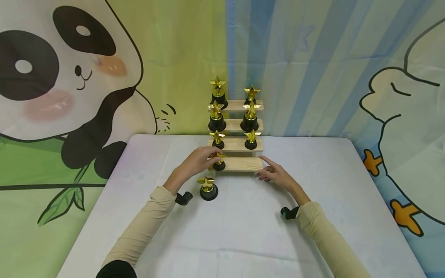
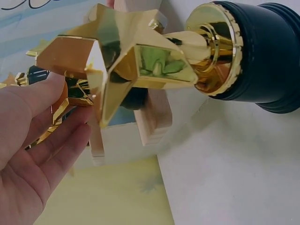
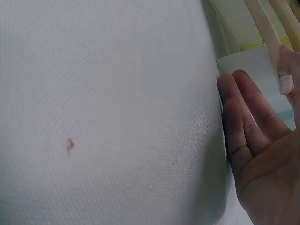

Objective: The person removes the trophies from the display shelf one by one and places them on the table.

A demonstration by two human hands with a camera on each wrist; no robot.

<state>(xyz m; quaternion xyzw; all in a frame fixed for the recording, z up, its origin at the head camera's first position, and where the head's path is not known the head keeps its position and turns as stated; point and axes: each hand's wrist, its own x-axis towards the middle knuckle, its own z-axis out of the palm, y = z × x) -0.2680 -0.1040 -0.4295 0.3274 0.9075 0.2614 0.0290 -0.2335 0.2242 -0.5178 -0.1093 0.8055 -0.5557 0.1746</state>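
Here, left hand (image 1: 200, 160) on gold trophy (image 1: 219, 166) (right hand (image 1: 278, 176) at bottom shelf (image 1: 241, 164)).

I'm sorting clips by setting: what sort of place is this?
Probably a staged filming corner, perhaps child-themed: a cartoon backdrop stands right behind a white table, and a stepped wooden shelf there displays star trophies.

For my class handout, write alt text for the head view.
A person's left hand pinches a gold star trophy on the lowest step of a wooden shelf, the right hand at that step's right end. Six more trophies stand in pairs above; another trophy stands on the white table in front.
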